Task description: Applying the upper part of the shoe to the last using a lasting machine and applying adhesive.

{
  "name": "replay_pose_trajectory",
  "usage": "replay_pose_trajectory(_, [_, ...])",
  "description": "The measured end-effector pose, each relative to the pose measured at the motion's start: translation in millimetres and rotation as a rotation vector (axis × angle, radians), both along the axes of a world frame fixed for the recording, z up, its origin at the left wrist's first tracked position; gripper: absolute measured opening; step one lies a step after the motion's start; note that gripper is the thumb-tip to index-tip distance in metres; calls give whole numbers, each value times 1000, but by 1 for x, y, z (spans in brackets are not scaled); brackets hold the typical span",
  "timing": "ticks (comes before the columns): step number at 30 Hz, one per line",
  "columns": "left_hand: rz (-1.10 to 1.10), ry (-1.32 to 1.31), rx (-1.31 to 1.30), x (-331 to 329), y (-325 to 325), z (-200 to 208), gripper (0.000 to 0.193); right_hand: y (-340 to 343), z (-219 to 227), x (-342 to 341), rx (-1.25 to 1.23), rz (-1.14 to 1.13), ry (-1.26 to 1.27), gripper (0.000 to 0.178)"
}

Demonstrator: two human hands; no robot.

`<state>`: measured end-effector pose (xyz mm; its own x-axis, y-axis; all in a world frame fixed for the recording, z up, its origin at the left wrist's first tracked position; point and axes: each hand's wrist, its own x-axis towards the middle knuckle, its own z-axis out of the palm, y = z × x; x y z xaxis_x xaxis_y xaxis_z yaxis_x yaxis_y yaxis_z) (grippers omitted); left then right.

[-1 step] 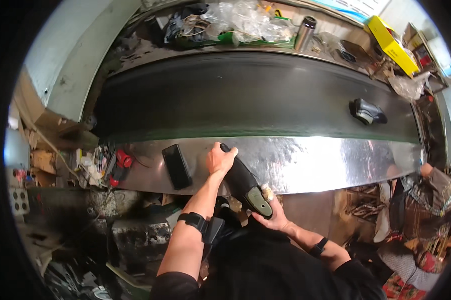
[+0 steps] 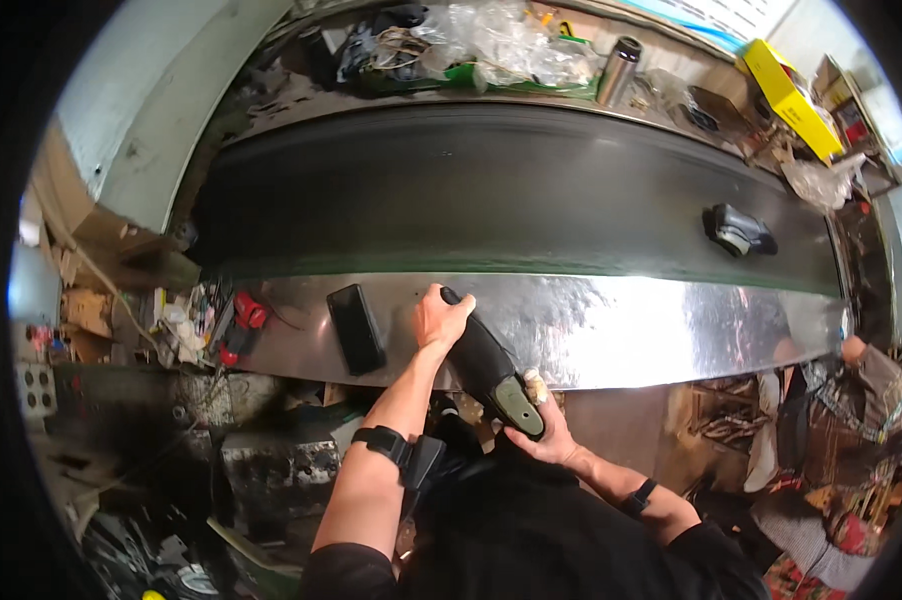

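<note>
A black shoe point(image 2: 478, 358), fitted on a green shoe last point(image 2: 518, 402), slants over the near edge of the metal ledge. My left hand point(image 2: 441, 318) closes round its narrow far end, the thumb and fingers gripping the tip. At the near end, my right hand point(image 2: 551, 425) holds the last's side, close to my body. One right finger has a whitish wrap on it. The last's flat green top, with a small round hole, faces up. Just left of my left hand, a black phone point(image 2: 357, 328) lies on the ledge.
Beyond the shiny metal ledge point(image 2: 611, 325) runs a dark conveyor belt point(image 2: 451, 190), with another black shoe point(image 2: 739, 230) on its right part. A red-handled tool point(image 2: 249, 310) lies at left. Plastic bags point(image 2: 511, 45) and a steel flask point(image 2: 619, 70) stand behind. A co-worker's sleeve point(image 2: 879, 385) shows at right.
The view has shifted slightly. Both hands keep the same hold on the shoe and its last.
</note>
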<state>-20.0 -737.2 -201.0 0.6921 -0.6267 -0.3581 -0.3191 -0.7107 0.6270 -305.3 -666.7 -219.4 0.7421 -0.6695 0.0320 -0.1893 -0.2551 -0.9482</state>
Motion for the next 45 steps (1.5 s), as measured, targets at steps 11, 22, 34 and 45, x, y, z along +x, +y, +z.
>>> replay_pose_trajectory(11, [272,22,-543,23,126,98,37,-30,105,110,1185,12,144,76])
replay_pose_trajectory(22, [1052,-353,-724,56,470,213,40,219,191,239,793,699,5,46])
replay_pose_trajectory(34, [1398,105,-1459,-25,720,225,33,486,225,329,1146,890,67,27])
replay_pose_trajectory(45, [1598,301,-1398,34,773,209,21,549,215,397,1201,807,105,26])
